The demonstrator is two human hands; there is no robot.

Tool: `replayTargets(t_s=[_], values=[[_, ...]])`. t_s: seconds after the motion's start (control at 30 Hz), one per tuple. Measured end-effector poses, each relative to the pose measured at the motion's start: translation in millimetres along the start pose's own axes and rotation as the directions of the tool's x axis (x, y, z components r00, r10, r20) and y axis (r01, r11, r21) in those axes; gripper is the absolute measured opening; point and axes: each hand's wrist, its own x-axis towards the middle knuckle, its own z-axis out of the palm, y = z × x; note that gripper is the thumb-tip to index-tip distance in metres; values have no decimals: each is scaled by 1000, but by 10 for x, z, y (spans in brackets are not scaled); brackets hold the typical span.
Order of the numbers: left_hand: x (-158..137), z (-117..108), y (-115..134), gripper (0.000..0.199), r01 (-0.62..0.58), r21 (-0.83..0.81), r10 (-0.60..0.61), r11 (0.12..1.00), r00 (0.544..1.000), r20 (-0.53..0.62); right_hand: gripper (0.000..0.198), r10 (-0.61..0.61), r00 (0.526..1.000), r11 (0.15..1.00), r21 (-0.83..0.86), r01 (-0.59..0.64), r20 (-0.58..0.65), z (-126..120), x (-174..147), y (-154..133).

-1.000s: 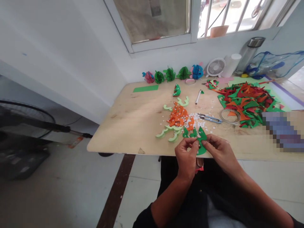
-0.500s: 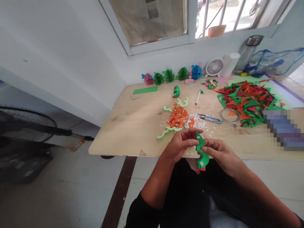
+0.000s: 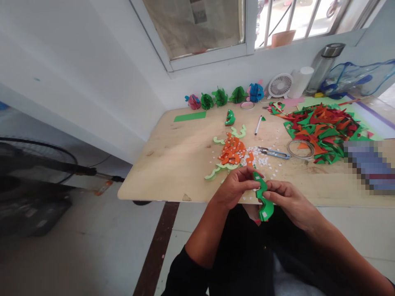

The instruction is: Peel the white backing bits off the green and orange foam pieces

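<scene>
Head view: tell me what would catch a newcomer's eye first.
Most likely the heap of red, orange and green paper scraps on the right of the table. At its front edge, both hands hold a wavy green paper piece. Five paper figures stand along its back.

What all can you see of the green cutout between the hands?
The green cutout looks like paper, with a wavy outline, a pointed top and a broader, rounded lower end. Small white squares show on its face, one near each end. It is held upright in the picture, slightly slanted, the left hand touching its upper left edge and the right hand its right edge. Its lower end appears past the table's near edge. Its back is hidden.
</scene>
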Motion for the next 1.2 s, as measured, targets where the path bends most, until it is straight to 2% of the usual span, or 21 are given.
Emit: replayTargets(t_s=[0.27, 0.37, 0.5, 0.63, 0.83, 0.97, 1.2], values=[[-37, 14, 2, 19, -58, 122, 67, 991, 995, -72, 28, -118, 992, 958, -269, 102, -42, 24, -10, -37], [-54, 13, 15, 26, -76, 163, 87, 984, 994, -64, 28, -114, 992, 962, -257, 95, -57, 24, -6, -42], [-63, 36, 25, 44, -46, 289, 56, 956, 998, -29, 30, -130, 989, 961, -255, 110, -64, 21, 6, -27], [-38, 72, 6, 38, -72, 404, 106, 912, 993, -61, 33, -151, 985, 943, -311, 119, -81, 18, 12, -25], [-4, 80, -15, 30, -135, 391, 195, 911, 974, -118, 31, -146, 986, 929, -354, 108, -81, 20, 15, -38], [-17, 93, -8, 27, -136, 350, 208, 927, 962, -177, 30, -161, 984, 918, -379, 119, -81, 34, 21, -49], [-33, 131, -20, 25, -138, 390, 249, 910, 936, -249, 25, -154, 985, 919, -378, 112, -80, 34, 35, -37]])
